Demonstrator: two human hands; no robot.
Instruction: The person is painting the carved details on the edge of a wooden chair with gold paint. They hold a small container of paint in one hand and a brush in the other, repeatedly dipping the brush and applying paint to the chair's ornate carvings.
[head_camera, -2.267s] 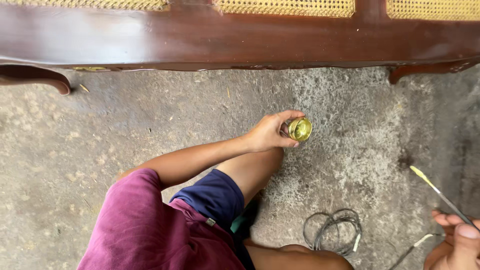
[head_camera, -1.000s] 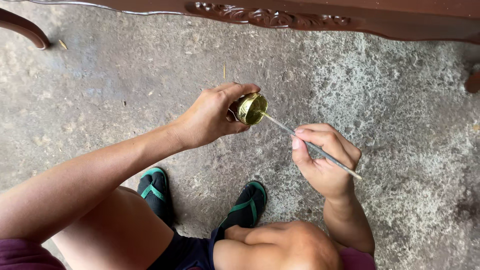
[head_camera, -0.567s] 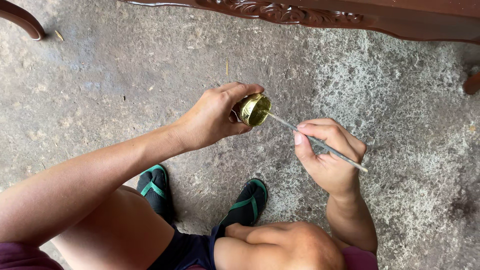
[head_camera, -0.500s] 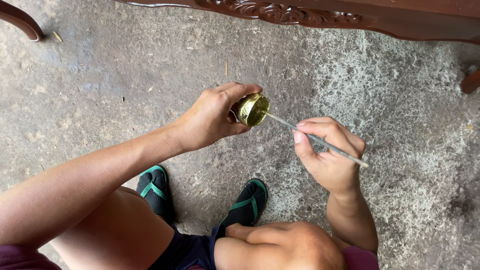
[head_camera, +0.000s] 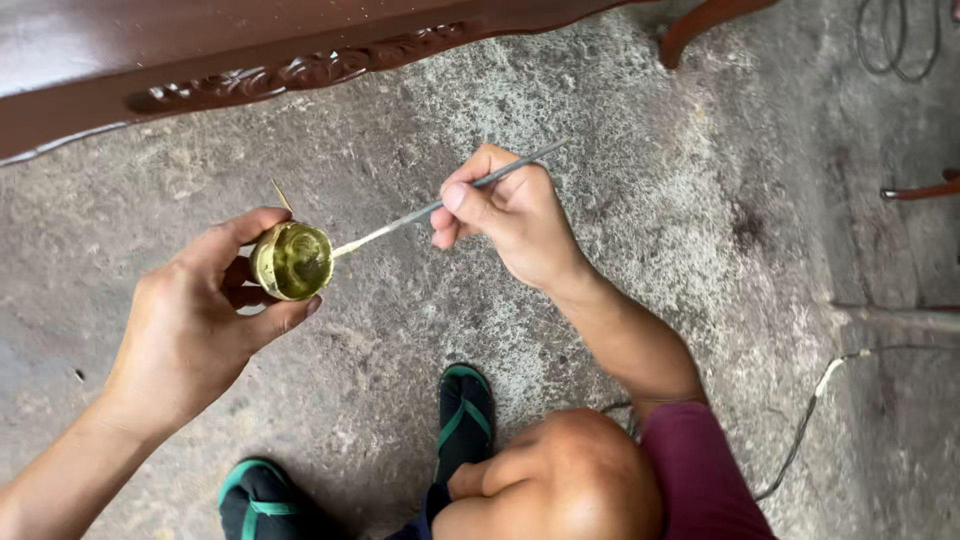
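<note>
Tin (head_camera: 292, 262) of yellow-green paste meets brush (head_camera: 440, 207).

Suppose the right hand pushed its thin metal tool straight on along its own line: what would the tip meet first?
Probably the small gold tin held in the left hand: the right hand aims the thin metal tool at its rim.

head cam | 1 view | looks steeply down, close over hands | concrete floor (head_camera: 640, 200) below

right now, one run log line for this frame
left hand: grips tin | right hand: pinches thin tool, tip at tin rim | floor: concrete | above: carved wood rail
</note>
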